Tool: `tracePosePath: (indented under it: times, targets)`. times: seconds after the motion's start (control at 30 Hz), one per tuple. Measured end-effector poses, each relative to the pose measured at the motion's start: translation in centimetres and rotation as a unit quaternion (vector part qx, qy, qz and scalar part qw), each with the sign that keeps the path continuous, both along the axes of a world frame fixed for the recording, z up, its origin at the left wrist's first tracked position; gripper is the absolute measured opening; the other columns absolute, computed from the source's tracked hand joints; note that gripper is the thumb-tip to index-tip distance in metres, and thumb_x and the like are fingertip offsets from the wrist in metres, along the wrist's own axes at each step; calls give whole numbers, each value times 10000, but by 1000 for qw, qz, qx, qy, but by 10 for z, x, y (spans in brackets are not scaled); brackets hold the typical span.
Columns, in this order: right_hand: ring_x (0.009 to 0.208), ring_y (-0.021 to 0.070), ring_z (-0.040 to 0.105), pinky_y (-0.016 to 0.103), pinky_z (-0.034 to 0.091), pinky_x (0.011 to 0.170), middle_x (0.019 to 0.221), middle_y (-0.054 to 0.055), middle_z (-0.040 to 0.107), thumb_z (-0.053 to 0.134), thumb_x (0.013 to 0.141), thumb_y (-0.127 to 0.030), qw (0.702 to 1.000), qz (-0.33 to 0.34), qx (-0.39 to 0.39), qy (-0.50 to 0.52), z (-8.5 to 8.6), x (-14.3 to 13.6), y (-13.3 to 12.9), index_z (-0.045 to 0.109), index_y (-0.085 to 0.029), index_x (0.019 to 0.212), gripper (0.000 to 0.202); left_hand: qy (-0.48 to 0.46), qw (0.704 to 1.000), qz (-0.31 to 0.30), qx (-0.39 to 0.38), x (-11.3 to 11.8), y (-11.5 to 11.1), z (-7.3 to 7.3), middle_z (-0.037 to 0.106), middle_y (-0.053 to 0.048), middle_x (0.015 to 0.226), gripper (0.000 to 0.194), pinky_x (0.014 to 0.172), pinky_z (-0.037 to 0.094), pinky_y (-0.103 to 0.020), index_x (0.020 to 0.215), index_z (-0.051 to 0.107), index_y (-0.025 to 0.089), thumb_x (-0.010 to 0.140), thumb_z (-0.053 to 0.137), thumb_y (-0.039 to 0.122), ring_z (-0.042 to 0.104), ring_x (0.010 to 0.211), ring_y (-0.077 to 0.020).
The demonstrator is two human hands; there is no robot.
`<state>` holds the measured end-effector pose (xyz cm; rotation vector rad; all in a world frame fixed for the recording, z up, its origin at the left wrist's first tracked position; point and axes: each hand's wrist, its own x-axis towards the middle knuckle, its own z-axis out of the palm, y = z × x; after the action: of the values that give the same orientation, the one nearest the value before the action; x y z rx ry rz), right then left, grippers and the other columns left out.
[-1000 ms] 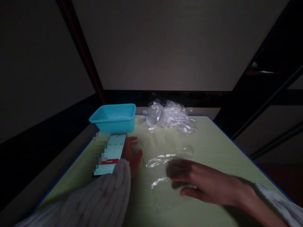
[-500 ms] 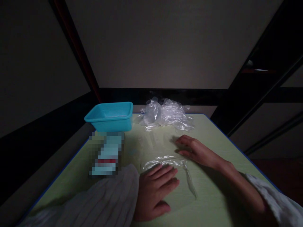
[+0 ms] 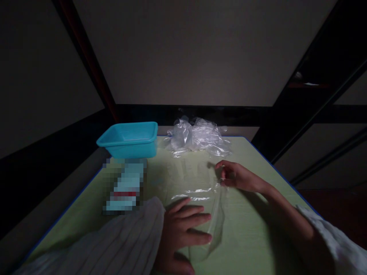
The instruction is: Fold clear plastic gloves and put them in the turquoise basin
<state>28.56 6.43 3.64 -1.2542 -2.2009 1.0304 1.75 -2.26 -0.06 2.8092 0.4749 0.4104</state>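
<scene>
Two hands (image 3: 183, 229) (image 3: 242, 177), clear plastic (image 3: 219, 221), one tub (image 3: 132, 150).

A thin, transparent plastic sheet (image 3: 195, 184) lies spread over the middle of the counter (image 3: 246, 236), shiny creases crossing it, its right side loosely rippled.

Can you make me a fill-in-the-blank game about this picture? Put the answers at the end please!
1. The hand with its fingers spread over the clear plastic is the person's ____ one.
2. The right hand is at the edge of the plastic, and altogether the picture shows ____ hands.
3. The crumpled heap lies to the ____ of the tub.
4. The thin strip edging the table is coloured ____.

Missing words: left; two; right; blue.
</scene>
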Motion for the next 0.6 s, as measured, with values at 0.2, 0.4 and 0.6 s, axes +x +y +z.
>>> tracePosePath:
  times: [0.2, 0.4, 0.6]
  targets:
    - [622, 148, 532, 281, 413, 610, 710, 20, 588, 490, 684, -61, 971, -105, 189, -104, 6, -9, -2, 573, -154, 926, 272, -65, 998, -7, 22, 3, -1, 7, 549, -55, 1263, 430, 1106, 99, -444, 1066, 590, 235, 853, 391, 550, 437, 1218, -210]
    - [744, 156, 599, 265, 493, 611, 803, 49, 624, 459, 841, -215, 988, -3, 62, 142, 6, -54, -35, 557, -159, 889, 123, -64, 998, -24, 17, 12, -5, 7, 501, -77, 1324, 475, 1092, 228, -335, 1227, 466, 161, 911, 293, 470, 398, 1259, -182]
    - [1226, 150, 423, 325, 352, 1024, 1316, 121, 490, 323, 912, -151, 976, 184, 117, 30, -11, -86, -54, 447, -111, 1267, 379, -104, 992, -1, 78, 23, -9, -30, 572, -38, 1251, 386, 1039, 306, -354, 1193, 495, 216, 906, 361, 436, 496, 1171, -210]
